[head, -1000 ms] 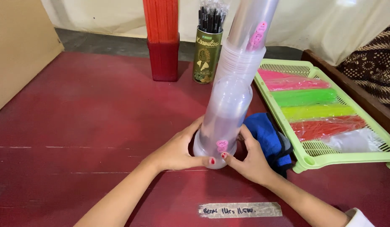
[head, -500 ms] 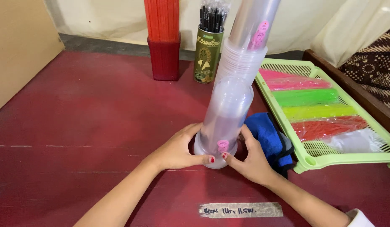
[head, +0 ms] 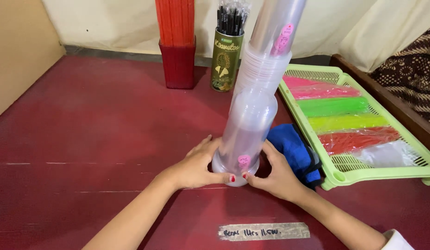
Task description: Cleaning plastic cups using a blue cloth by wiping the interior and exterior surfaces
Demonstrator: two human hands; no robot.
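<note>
A tall stack of clear plastic cups (head: pixel 259 88) stands upright on the red table (head: pixel 94 129), with small pink stickers on it. My left hand (head: pixel 198 164) wraps the base of the stack from the left. From the right, my right hand (head: pixel 275 173) grips the same base. Both thumbs, with red nails, meet at the front under a pink sticker (head: pixel 244 160). The top of the stack runs out of view.
A blue cloth (head: pixel 293 148) lies just right of my right hand. A green tray (head: pixel 363 171) holds packs of pink, green, yellow and red straws. A red holder (head: pixel 178 60) of orange sticks and a green tin (head: pixel 226 58) of black straws stand behind. A paper label (head: pixel 263 230) is stuck near the front.
</note>
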